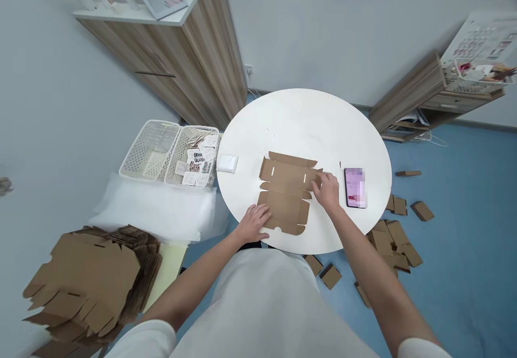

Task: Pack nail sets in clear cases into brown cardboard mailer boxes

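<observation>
A flat, unfolded cardboard box (287,179) lies on the round white table (299,116), its inner face up, with two slots and several side flaps showing. My left hand (254,222) rests open at its lower left edge, fingers lying on the cardboard. At the right side flap is my right hand (328,190), its thumb and fingers closed about the flap, which tilts up slightly. The rest of the sheet looks flat.
A phone (355,188) and a small white packet (227,163) lie on the table. Left are a basket of cards (197,159), an emptier basket (150,151) and stacked flat cardboard (89,277). Several folded boxes (393,242) lie on the floor at right.
</observation>
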`<state>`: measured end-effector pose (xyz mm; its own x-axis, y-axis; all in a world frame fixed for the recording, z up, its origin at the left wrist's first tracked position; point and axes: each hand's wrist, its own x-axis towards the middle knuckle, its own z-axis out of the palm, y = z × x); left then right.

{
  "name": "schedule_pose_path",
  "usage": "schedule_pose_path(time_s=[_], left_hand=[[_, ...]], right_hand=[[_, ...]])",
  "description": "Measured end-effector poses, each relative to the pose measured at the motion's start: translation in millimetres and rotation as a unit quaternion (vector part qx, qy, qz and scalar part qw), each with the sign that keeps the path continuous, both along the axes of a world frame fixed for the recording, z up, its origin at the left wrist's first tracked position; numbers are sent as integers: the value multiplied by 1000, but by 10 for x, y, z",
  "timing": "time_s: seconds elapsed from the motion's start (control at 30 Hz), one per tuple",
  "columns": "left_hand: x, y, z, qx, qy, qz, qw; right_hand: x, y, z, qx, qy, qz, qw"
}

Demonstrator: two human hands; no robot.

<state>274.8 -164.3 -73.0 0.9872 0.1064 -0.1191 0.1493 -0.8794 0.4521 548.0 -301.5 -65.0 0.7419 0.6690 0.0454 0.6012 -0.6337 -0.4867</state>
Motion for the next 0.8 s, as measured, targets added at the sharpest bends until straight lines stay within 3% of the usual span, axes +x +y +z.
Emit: schedule_pose_path(time_s=[0.07, 0.17, 0.37, 0.63, 0.8], left_hand=[[0, 4, -27, 25, 21, -5, 999], [27, 32, -94, 44, 30, 1, 999], [45, 73, -230, 65, 5, -21, 998], [47, 177, -248, 43, 23, -31, 998], [29, 158, -227, 35, 32, -19, 999]], right_hand=[[177, 211, 38, -32, 19, 36, 999], [363, 454, 4, -78, 58, 39, 994], [427, 590, -133, -152, 104, 9, 983], [526, 572, -303, -84, 175, -98, 976], [538, 521, -227, -76, 219, -64, 971]])
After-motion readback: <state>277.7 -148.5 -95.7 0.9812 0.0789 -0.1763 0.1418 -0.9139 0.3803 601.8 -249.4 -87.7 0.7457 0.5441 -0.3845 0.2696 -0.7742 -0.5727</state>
